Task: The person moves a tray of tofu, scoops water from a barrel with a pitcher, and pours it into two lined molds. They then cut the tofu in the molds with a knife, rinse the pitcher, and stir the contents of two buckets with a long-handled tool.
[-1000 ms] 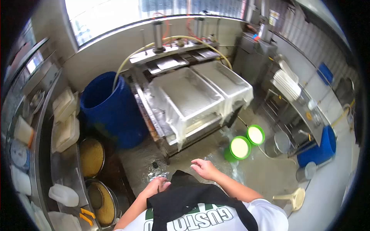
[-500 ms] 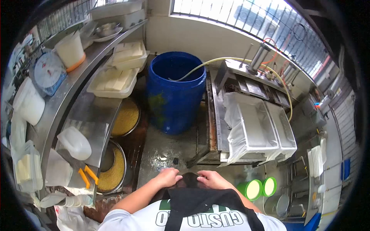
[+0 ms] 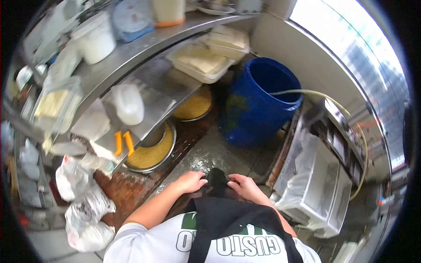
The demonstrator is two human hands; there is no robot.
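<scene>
Closest in: white cloth shirt with outlined lettering (image 3: pixel 131 245), under black cloth apron (image 3: pixel 237 215). Just ahead, left hand (image 3: pixel 190 182) and right hand (image 3: pixel 247 188) at about the same height, one on either side of apron's dark lower part, thumbs and fingers bent inward toward it. Apron between both hands and back toward the chest; can't tell whether pinching its edges or just resting beside it, for either hand. Beyond, wet grey floor (image 3: pixel 206 160). Ahead of left hand, round metal pot of yellow granular stuff (image 3: pixel 174 142), partly under stainless steel shelf (image 3: pixel 153 107); two orange handles (image 3: pixel 118 143) at shelf edge, translucent white plastic jug (image 3: pixel 128 105) lying farther in. To the left, knotted white plastic bags (image 3: pixel 90 210) on floor. To the right of right hand, well apart, white rectangular bins draped with white cloth (image 3: pixel 298 193). Farther, tall blue plastic barrel (image 3: pixel 254 114) with pale yellow hose (image 3: pixel 324 94) over rim. Farthest, bright window (image 3: pixel 346 39), upper right.
</scene>
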